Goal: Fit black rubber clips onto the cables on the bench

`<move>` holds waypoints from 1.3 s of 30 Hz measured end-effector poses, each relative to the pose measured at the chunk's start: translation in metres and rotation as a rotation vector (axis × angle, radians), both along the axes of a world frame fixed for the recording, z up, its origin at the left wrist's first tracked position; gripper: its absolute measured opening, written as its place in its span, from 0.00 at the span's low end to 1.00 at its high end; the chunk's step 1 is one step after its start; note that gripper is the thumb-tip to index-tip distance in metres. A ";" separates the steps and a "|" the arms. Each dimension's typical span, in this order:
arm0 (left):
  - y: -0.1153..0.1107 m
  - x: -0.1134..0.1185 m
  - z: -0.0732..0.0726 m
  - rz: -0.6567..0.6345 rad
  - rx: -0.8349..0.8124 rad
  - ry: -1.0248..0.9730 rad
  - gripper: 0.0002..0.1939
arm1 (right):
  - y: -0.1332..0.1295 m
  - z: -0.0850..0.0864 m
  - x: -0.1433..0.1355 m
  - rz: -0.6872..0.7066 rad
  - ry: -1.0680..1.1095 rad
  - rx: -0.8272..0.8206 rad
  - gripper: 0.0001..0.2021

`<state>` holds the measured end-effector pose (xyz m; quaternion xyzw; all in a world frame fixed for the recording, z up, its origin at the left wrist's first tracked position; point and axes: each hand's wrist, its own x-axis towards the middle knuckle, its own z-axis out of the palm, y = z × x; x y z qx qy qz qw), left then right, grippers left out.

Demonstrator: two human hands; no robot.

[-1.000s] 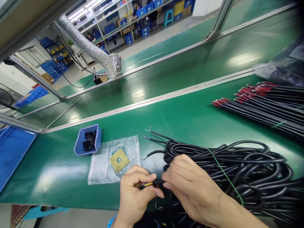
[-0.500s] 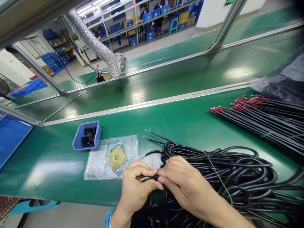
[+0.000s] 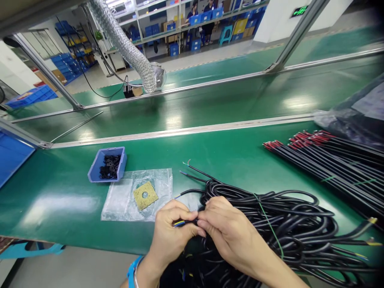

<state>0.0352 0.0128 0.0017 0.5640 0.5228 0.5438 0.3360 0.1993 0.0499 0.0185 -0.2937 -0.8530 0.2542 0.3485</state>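
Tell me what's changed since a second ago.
The right hand has closed in on the left hand, narrowing the gap between their fingers. Both still hold the cable. The camera view has swung. The small blue bin, yellow square plate and bundled black cables stayed put.

At the upper right, on the white pillar (image 3: 271, 25), a small dark sign (image 3: 299, 11) shows bright green marks resembling a left-pointing arrow beside a running figure, with finer detail too small to read.
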 end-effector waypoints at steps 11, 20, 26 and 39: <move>-0.041 -0.008 -0.014 -0.229 -0.009 0.050 0.21 | 0.006 0.019 0.023 -0.035 0.013 0.009 0.08; -0.044 -0.009 -0.013 -0.265 -0.112 0.060 0.21 | 0.037 0.011 -0.034 -0.131 -0.628 0.327 0.08; -0.036 -0.013 -0.008 -0.244 -0.103 0.065 0.20 | 0.045 -0.002 -0.049 -0.234 -0.657 0.346 0.10; -0.039 -0.063 0.026 0.025 -0.023 0.446 0.13 | 0.025 -0.022 -0.009 -0.164 -0.278 0.383 0.09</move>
